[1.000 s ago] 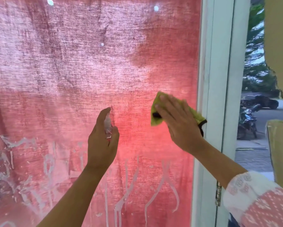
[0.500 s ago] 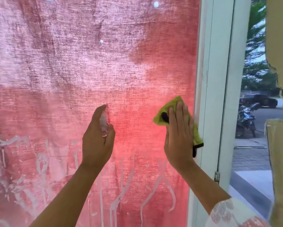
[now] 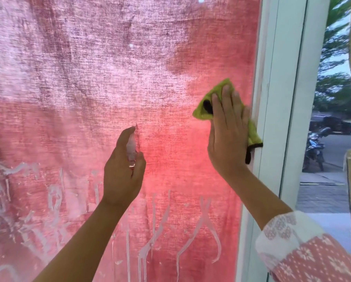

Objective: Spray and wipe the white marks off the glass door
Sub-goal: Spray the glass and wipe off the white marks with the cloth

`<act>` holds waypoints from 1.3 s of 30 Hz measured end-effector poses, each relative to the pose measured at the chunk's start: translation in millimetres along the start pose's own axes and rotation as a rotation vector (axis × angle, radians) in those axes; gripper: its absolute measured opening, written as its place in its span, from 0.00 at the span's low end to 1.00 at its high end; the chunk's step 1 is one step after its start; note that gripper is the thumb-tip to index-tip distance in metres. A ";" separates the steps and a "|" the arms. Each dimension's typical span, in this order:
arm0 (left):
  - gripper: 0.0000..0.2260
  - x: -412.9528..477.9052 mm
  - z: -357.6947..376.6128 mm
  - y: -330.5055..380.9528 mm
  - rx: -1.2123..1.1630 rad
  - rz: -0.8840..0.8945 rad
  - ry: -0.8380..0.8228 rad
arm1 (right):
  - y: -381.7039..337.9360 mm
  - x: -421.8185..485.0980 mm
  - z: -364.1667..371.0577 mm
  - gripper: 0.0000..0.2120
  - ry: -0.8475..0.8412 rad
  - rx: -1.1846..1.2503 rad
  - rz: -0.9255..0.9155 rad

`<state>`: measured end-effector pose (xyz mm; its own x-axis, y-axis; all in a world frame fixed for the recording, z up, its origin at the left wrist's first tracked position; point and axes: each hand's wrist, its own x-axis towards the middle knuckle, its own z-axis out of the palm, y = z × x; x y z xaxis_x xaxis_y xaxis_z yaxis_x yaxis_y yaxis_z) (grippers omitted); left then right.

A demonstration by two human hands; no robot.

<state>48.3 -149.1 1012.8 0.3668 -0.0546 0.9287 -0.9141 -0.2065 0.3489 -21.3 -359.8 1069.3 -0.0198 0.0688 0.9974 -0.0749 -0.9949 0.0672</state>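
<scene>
Contact near the right edge of the clear glass door (image 3: 170,143), with red woven fabric (image 3: 85,64) hanging behind the pane. At the right grip (image 3: 227,135): palm open, fingers straight and pointing to twelve o'clock, pressing a yellow-green microfibre cloth with black edging (image 3: 212,98) flat against the glass, just beside the white door frame (image 3: 278,102) at three o'clock. At the left grip (image 3: 122,169): fingers curled round a small clear plastic spray bottle (image 3: 131,148), forefinger up on its top, bottle upright; sits at eight o'clock from the cloth, apart from it.

Well below both, at six o'clock: white smeared marks (image 3: 199,241), in a band across the bottom of the pane, from the left edge to just beside the right forearm. Thickest cluster at eight o'clock from the left grip; looping crossed strokes and long vertical drips at six o'clock from the cloth. Nothing white to be seen right around the cloth.

Judged from that: calls for travel downward, toward the unwiped band straight below. Puts the right grip nearer the crossed strokes, the left nearer the left-hand cluster. With the drips vertical, probably suits passes from their tops down.

Right forearm: slanting up from five o'clock, hand laid flat to the pane. Left forearm: slanting up from seven o'clock, wrist roughly straight, back of the hand toward the camera.
</scene>
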 end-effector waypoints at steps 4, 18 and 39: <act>0.21 1.5 -0.6 -1.6 0.015 0.001 -0.011 | -1.7 -48.5 -6.1 0.23 -0.094 0.013 -0.082; 0.21 -0.6 -6.8 -7.5 -0.116 -0.007 -0.032 | -64.7 21.2 33.2 0.26 -0.131 0.006 -0.410; 0.22 -6.1 -47.4 -34.2 -0.092 -0.034 0.018 | -93.2 -7.8 39.9 0.27 -0.252 0.010 -0.521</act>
<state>69.2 -95.3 1001.1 0.3957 -0.0309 0.9178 -0.9134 -0.1175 0.3898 25.7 -270.5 1056.2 0.2556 0.5316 0.8075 -0.0020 -0.8350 0.5503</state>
